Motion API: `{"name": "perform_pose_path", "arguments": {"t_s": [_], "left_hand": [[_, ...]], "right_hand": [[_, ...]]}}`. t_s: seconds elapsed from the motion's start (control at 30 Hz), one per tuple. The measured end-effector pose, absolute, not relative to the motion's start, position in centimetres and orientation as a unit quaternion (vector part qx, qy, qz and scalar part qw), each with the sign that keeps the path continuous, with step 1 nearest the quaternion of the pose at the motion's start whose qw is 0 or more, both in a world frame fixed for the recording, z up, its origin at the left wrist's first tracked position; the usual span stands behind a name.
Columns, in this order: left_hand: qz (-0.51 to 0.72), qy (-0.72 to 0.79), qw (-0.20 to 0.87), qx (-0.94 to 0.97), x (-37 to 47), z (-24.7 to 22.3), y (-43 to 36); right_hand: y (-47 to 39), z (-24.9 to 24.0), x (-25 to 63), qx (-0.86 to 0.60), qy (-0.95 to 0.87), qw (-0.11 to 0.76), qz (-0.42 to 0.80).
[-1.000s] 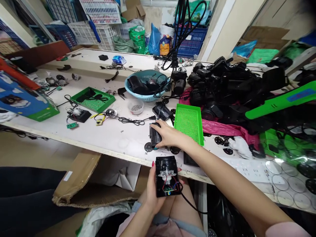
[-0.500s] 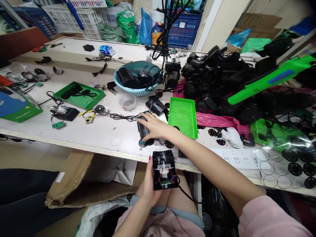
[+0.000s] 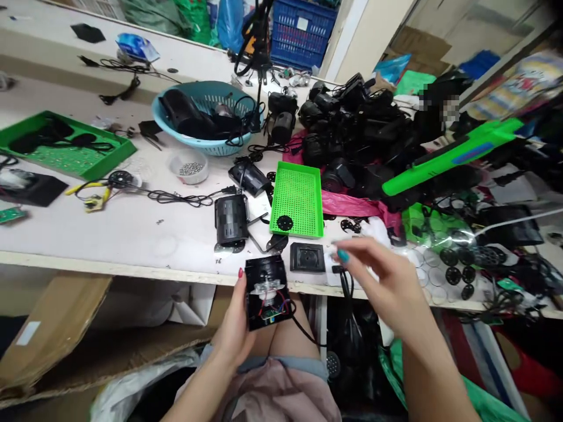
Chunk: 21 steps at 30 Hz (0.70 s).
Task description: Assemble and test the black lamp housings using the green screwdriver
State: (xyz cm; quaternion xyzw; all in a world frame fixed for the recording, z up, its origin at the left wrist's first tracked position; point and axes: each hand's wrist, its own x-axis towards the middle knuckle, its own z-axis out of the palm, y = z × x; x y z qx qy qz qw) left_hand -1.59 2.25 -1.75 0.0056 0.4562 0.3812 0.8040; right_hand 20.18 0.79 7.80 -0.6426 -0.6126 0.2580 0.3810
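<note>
My left hand [image 3: 240, 316] grips an opened black housing [image 3: 266, 293] over my lap, just below the bench edge. Inside it show a clear and white round part, red and blue wires and a small circuit board; a black cable hangs from its right side. Over the bench edge to the right hovers my right hand [image 3: 389, 281], slightly blurred, fingers bent but apart, with nothing visible in them. Beneath its fingertips is a black plug [image 3: 338, 269] on a cable. Between the hands lies a black rectangular part [image 3: 307, 258]. Another black housing [image 3: 231, 220] rests farther back.
A green perforated tray [image 3: 297, 199] holds a black disc. Behind stand a tub of small metal balls [image 3: 189, 167] and a blue basket [image 3: 206, 143] of black devices. Black devices [image 3: 365, 129] heap at right, beneath a green stick-like tool [image 3: 453, 155]. Another person's striped clothing [image 3: 519, 85] shows far right.
My right hand has left the black housing on the bench and swung right, over the bench edge. The view has turned right. My left hand still holds the opened housing.
</note>
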Motion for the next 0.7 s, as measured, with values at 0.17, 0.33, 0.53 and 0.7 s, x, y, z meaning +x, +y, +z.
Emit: {"name": "perform_pose_path", "arguments": {"t_s": [0.17, 0.33, 0.53, 0.7], "left_hand": [[0.387, 0.461, 0.797, 0.039, -0.4, -0.3, 1.7], [0.389, 0.484, 0.778, 0.093, -0.1, -0.1, 1.1], [0.401, 0.492, 0.769, 0.081, 0.1, -0.3, 0.8], [0.407, 0.472, 0.778, 0.076, 0.5, 0.1, 0.9]], "right_hand": [[-5.1, 3.5, 17.0, -0.649, -0.556, 0.382, 0.352], [-6.2, 1.8, 15.2, -0.645, -0.523, 0.425, 0.359], [-6.7, 1.8, 15.7, -0.619, -0.557, 0.421, 0.359], [-6.9, 1.3, 15.4, -0.624, -0.548, 0.417, 0.369]]}}
